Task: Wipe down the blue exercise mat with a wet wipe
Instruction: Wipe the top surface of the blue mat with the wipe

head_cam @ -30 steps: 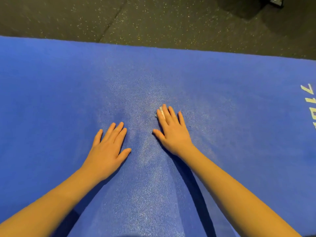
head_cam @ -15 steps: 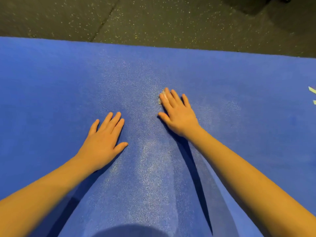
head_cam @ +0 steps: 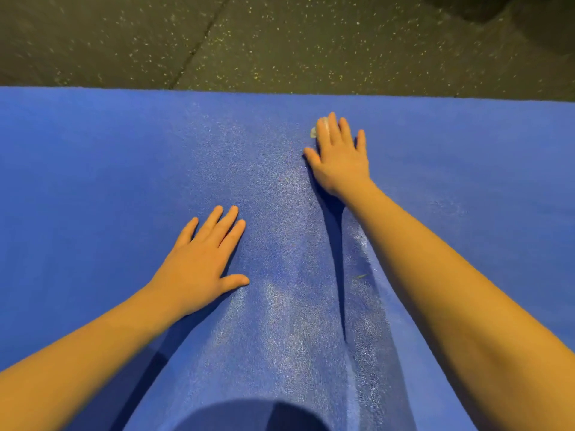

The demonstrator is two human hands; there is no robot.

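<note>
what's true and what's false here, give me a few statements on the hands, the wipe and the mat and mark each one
1. The right hand presses the wet wipe onto the blue mat with straight fingers. True.
2. The left hand grips a second wipe. False: it rests flat on the mat and holds nothing.
3. The left hand reaches farther forward than the right hand. False: the right hand is farther forward, near the mat's far edge.
4. A dark speckled floor lies beyond the mat. True.
</note>
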